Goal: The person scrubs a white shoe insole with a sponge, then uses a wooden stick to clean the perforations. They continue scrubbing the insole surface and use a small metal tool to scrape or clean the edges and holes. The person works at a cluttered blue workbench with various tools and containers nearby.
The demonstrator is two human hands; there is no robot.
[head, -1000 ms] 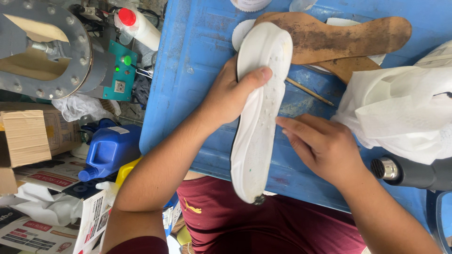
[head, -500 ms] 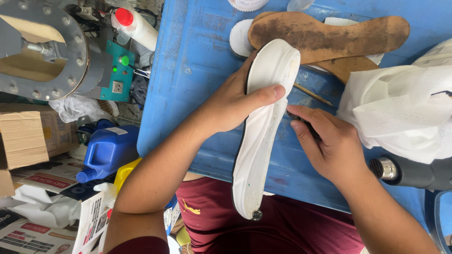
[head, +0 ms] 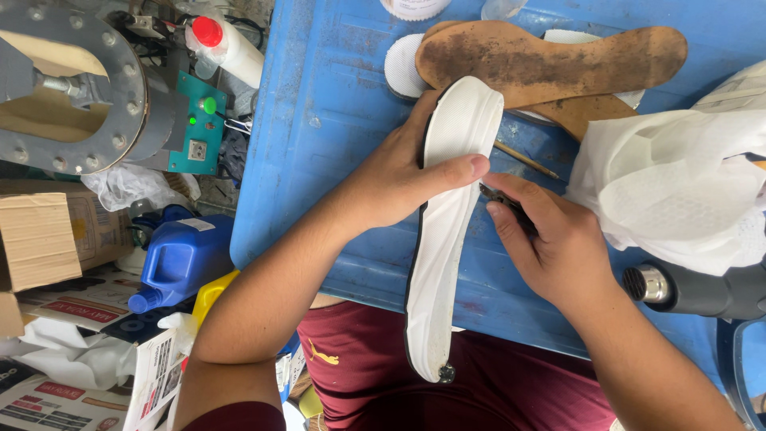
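Firmly, the left hand clamps a long white shoe sole, thumb across its face, above the blue table. Just beside it, the right hand is clenched on a small dark tool touching the sole's edge; brown insoles lie beyond.

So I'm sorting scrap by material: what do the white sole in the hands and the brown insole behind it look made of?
White sole: probably foam or rubber, matte, scuffed grey, with a thin dark edge.
Brown insole: looks like fibreboard or leather board, a rough, mottled, stained surface; the look leaves it open.
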